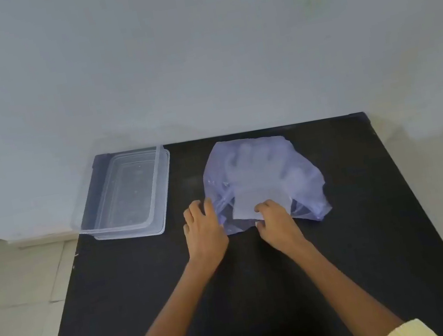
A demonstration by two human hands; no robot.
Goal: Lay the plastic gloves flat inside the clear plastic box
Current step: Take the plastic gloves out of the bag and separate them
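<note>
Because the clear plastic box (124,197) sits at the far left corner of the black table (264,292), partly overhanging the left edge, a careless placement could push it off the tabletop. It appears empty, so no glove is yet laid flat.

At 3 o'clock from the box, well apart, lies a thin bluish plastic bag (263,181) with the pale plastic gloves (252,203) visible inside it and at its mouth. The left hand (204,229) touches the bag's 8 o'clock edge with fingers spread and slightly curled; whether it pinches the film cannot be told. The right hand (274,219) rests at 6 o'clock of the bag, fingers curled together on the gloves' near edge; a firm clamp cannot be confirmed.

Risks, as judged: the film may cling, so several gloves lift together, crumple, or drag the bag along.
</note>
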